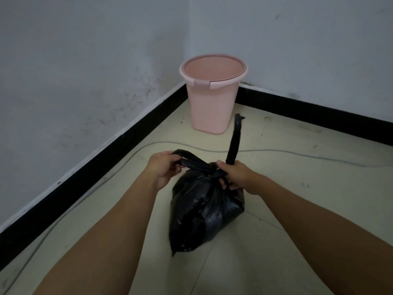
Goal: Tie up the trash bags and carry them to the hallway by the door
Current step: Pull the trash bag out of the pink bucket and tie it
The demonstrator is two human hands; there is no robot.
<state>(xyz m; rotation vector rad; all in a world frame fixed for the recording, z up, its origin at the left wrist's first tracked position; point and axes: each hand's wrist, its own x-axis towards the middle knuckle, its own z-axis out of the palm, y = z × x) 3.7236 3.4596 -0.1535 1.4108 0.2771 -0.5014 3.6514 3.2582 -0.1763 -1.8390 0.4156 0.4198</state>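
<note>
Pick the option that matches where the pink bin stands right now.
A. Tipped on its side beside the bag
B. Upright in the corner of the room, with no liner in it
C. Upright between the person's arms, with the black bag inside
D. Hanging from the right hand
B: the pink bin stands upright in the wall corner, its bare inside showing, while the black trash bag sits on the floor, held by the left hand and the right hand.

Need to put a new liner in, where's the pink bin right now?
The pink bin stands upright in the far corner of the room, beyond the black trash bag.
</note>
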